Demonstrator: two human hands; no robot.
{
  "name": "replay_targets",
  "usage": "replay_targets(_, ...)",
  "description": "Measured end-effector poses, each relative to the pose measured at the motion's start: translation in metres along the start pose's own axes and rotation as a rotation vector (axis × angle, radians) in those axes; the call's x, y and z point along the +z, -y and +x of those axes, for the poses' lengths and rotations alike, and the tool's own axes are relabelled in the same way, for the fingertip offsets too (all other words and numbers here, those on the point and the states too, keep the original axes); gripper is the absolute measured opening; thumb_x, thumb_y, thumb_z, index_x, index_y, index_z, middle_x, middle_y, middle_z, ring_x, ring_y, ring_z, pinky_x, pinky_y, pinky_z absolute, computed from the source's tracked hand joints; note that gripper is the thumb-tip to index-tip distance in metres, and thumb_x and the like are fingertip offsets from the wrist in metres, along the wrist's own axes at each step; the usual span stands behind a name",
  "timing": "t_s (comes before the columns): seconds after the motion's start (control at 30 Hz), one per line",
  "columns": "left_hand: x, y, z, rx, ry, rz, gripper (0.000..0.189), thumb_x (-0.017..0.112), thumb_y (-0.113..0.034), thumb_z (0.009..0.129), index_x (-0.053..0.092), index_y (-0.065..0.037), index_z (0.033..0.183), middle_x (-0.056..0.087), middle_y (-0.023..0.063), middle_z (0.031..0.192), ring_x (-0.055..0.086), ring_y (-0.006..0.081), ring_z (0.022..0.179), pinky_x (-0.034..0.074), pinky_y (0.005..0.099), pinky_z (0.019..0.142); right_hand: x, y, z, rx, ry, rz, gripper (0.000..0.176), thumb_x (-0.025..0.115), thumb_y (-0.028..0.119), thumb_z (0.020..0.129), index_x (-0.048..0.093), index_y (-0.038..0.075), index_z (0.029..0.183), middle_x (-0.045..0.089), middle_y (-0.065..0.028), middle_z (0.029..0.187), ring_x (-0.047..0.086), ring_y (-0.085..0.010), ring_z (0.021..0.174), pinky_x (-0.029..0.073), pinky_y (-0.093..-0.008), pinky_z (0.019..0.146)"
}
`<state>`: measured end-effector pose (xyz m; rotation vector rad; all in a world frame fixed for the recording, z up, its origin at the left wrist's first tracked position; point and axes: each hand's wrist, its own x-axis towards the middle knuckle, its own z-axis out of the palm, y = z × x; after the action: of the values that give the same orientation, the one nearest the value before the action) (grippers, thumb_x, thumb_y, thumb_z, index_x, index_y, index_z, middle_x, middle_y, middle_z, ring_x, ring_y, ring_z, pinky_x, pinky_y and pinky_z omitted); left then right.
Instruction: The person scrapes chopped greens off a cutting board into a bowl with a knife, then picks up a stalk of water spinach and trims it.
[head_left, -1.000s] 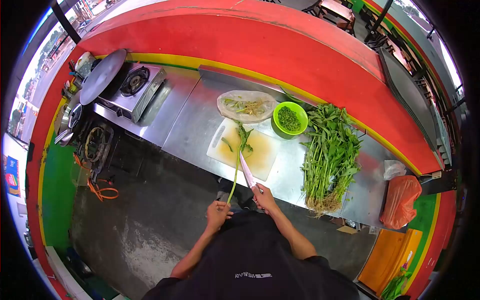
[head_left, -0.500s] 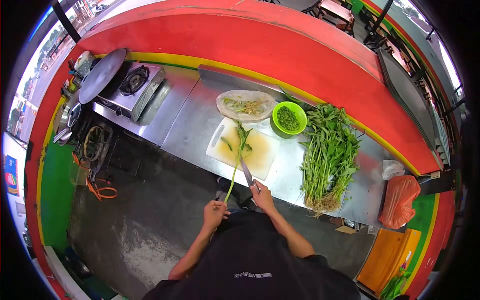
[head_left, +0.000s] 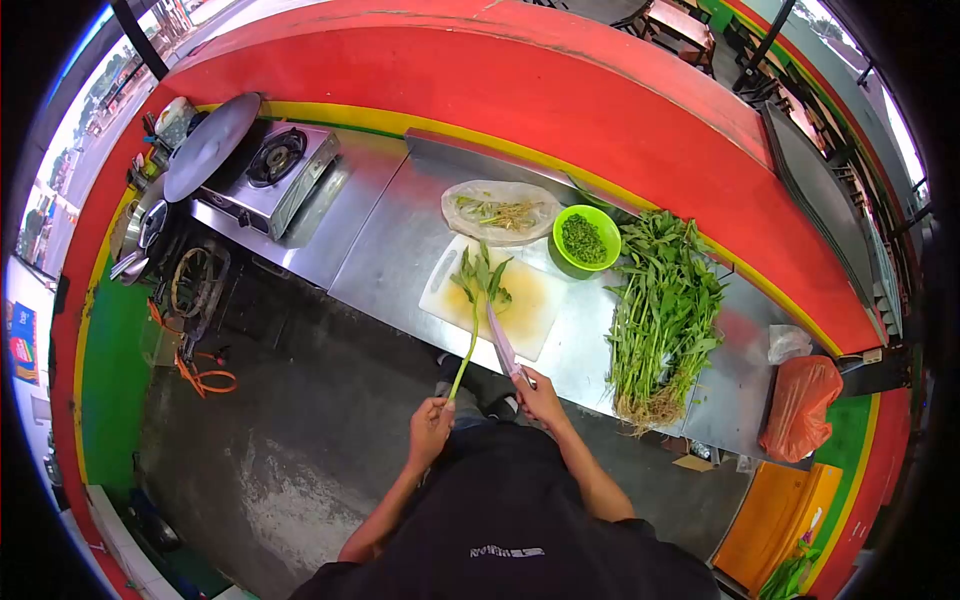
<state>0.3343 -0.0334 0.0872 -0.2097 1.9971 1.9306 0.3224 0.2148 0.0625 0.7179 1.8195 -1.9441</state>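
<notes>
My left hand [head_left: 431, 425] is closed around the lower end of a long green leafy stem [head_left: 466, 358], which reaches up over the white cutting board [head_left: 535, 322]. Its leaves lie over the board's middle. In my right hand [head_left: 540, 398] is the handle of a knife [head_left: 502, 343]. The blade points away from me across the board's near edge, its tip close beside the leaves. Behind the board lies a clear plastic bag [head_left: 512, 194] with stem and root scraps. To its right stands a lime-green bowl [head_left: 613, 236] with small chopped green pieces [head_left: 582, 240].
A large bundle of leafy stems with roots [head_left: 662, 310] lies on the right of the steel counter [head_left: 385, 245]. A gas stove [head_left: 290, 195] and a large round lid [head_left: 212, 148] stand left. An orange plastic bag [head_left: 800, 400] sits at the far right, and a red wall [head_left: 480, 80] runs behind.
The leafy top has shifted on the board, and its leaves are spread differently. My right hand and the knife have moved slightly right. The view has shifted a little.
</notes>
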Motion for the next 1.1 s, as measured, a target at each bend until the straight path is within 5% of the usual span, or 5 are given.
replay_targets(0.43,-0.010,0.024,-0.002,-0.117,0.021,0.029,0.021,0.058,-0.021,0.101,0.060,0.000,0.098,0.067,0.0074,0.072,0.052,0.0069,0.049,0.041,0.0233,0.046,0.001,0.022,0.012,0.033,0.046,0.053,0.030,0.056,0.033,0.100,0.061,0.012,0.120,0.049,0.0017,0.063,0.042,-0.0059,0.045,0.033,-0.0226,0.037)
replay_targets(0.53,-0.009,0.024,-0.001,-0.111,0.026,0.031,0.022,0.058,-0.021,0.101,0.060,0.001,0.098,0.067,0.0076,0.071,0.052,0.0072,0.049,0.041,0.0236,0.046,0.003,0.023,0.020,0.030,0.051,-0.041,0.038,0.056,0.029,0.101,0.056,0.015,0.135,0.048,0.0008,0.063,0.040,-0.0060,0.045,0.029,-0.0227,0.037)
replay_targets(0.97,-0.010,0.016,0.000,-0.117,0.060,0.064,0.023,0.058,-0.022,0.101,0.061,0.000,0.098,0.068,0.0070,0.073,0.052,0.0068,0.049,0.042,0.0231,0.047,0.004,0.014,0.028,-0.030,0.003,-0.144,0.038,0.058,0.030,0.100,0.058,0.015,0.134,0.049,0.0010,0.061,0.041,-0.0049,0.045,0.031,-0.0232,0.036)
replay_targets(1.07,-0.011,0.016,0.000,-0.123,0.079,0.063,0.022,0.057,-0.022,0.101,0.061,0.000,0.098,0.068,0.0074,0.074,0.052,0.0068,0.050,0.042,0.0232,0.047,0.002,-0.006,0.040,-0.101,-0.040,-0.303,0.040,0.060,0.030,0.097,0.060,0.013,0.133,0.063,-0.0080,0.069,0.056,-0.0138,0.051,0.045,-0.0299,0.045)
replay_targets(1.1,-0.011,0.016,0.000,-0.131,0.085,0.081,0.022,0.056,-0.021,0.101,0.060,0.000,0.098,0.068,0.0076,0.075,0.052,0.0068,0.051,0.042,0.0233,0.048,0.005,-0.012,0.042,-0.283,-0.154,-0.432,0.041,0.061,0.030,0.096,0.060,0.012,0.133,0.068,-0.0135,0.079,0.063,-0.0208,0.063,0.049,-0.0333,0.056)
